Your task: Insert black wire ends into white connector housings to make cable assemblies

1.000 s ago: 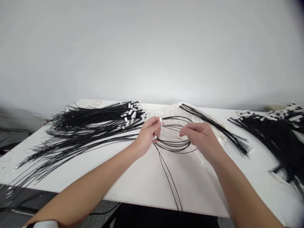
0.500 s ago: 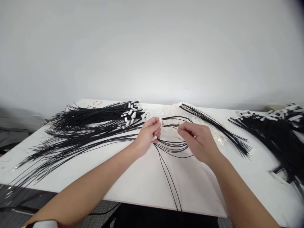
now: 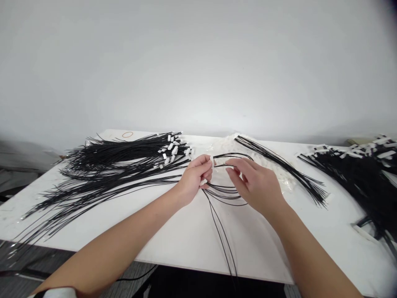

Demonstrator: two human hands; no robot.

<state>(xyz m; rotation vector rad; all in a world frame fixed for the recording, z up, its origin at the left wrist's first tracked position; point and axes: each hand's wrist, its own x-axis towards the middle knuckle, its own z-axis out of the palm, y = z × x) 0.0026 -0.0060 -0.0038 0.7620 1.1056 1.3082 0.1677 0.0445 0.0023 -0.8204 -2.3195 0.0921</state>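
Near the middle of the white table (image 3: 186, 231), my left hand (image 3: 195, 178) is closed on a white connector (image 3: 211, 162) and the black wires beside it. Looped black wires (image 3: 225, 188) run from that hand toward my right, and two thin ones hang down past the table's front edge. My right hand (image 3: 252, 178) is just right of the connector, with thumb and index finger apart near a thin black wire (image 3: 223, 165). Its other fingers are curled, and whether they hold a wire is hidden.
A large pile of black wires (image 3: 118, 153) with white connectors lies at the left. Behind my right hand are a clear bag of white pieces (image 3: 226, 143) and a loose wire bundle (image 3: 279, 163). Another dark wire pile (image 3: 362, 178) is at the right.
My right hand has moved left, closer to the connector, and its thumb and index finger have parted. My left hand has shifted slightly, keeping its hold.
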